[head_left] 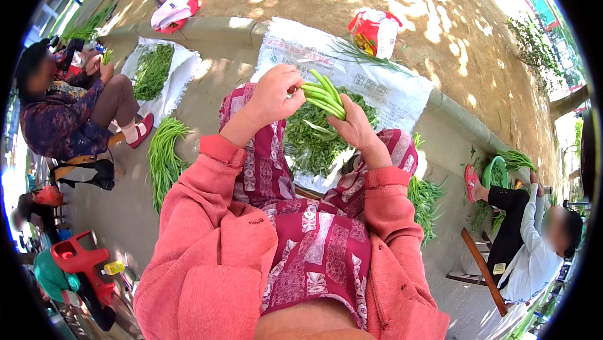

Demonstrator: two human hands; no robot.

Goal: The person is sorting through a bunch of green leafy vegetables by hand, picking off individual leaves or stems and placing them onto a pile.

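Note:
A small bundle of cut green vegetable stems [323, 96] is gripped in my right hand [357, 125], its thumb and fingers wrapped round the lower ends. My left hand [276, 94] is curled closed, fingertips pinched at the left side of the bundle; what lies between them is too small to make out. Below both hands, between my knees, a heap of loose leafy greens [311, 142] rests on a white woven sack [282, 42] with print on it. Long green stalks [166, 155] lie on the pavement left of my knee, and more leafy stalks [424, 202] lie to the right.
A red and white bag [375, 31] stands at the sack's far edge by the kerb [465, 114]. At left, a seated person [69, 111] handles greens near another sack of greens [154, 70]. At right, another person [534, 246] sits by a green basket [496, 170]. A red plastic stool [81, 255] is lower left.

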